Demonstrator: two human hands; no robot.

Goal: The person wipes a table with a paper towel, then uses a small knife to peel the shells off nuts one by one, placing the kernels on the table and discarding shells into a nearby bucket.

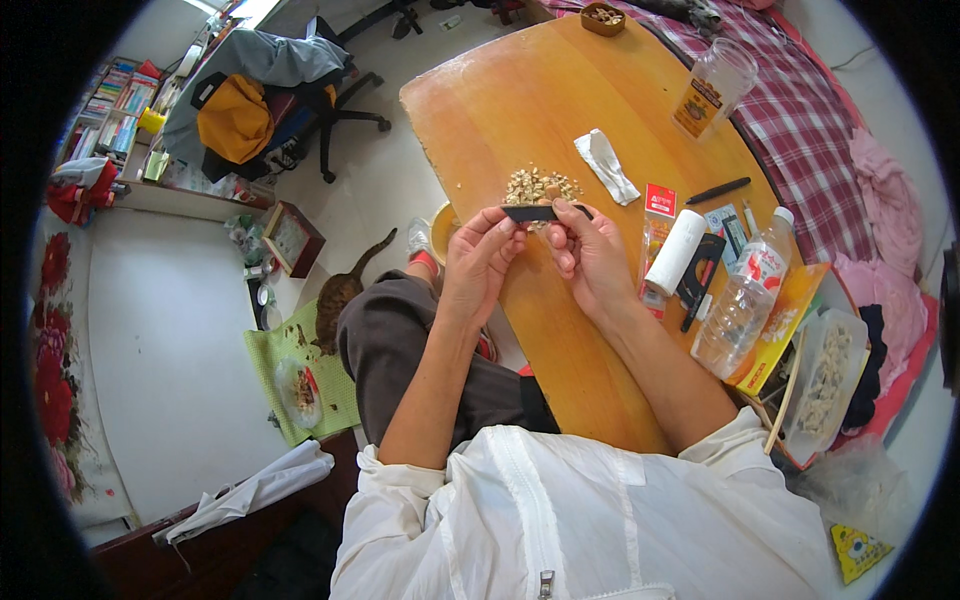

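A short, flat black strip [529, 214], its exact kind unclear, spans the gap between my hands above the near edge of the wooden table [480, 112]. My left hand [486, 251] pinches one end between thumb and fingers. At the other end, the thumb and fingers of my right hand [592, 255] grip it. Just beyond lies a heap of small, pale, broken pieces [534, 184], perhaps shells or chopped nuts, partly hidden by my hands and the strip. A crumpled white tissue [606, 166] rests to the right of the heap.
Right of my arm are a white roll [676, 253], a plastic bottle [750, 292], a black pen [718, 190] and a tub of pale pieces [825, 382]. Farther off stand a clear jar [714, 90] and a small bowl [602, 19]. A cat [341, 300] is on the floor at left.
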